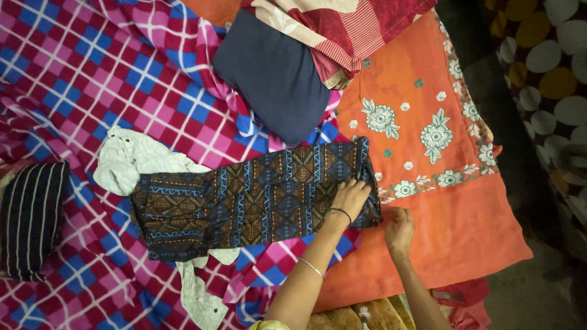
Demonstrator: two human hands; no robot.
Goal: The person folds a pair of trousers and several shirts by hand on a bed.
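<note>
Left hand (350, 197): open, palm flat, pressing on the right end of the dark patterned garment (244, 198). The garment lies spread lengthwise across the pink-and-blue checked bedsheet (79, 67), partly over a white shirt (131, 160). Right hand (399, 232): fingers curled, resting on the orange embroidered cloth (452, 208) just beside the garment's edge; whether it pinches anything cannot be told. Navy folded cloth (275, 73) sits above.

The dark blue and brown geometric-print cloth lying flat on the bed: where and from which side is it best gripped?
Probably at its right end edge, from the right. The dark blue and brown geometric-print cloth lies flat lengthwise, and that edge is free over the orange embroidered fabric. The left hand presses there; the right hand rests beside it.
</note>
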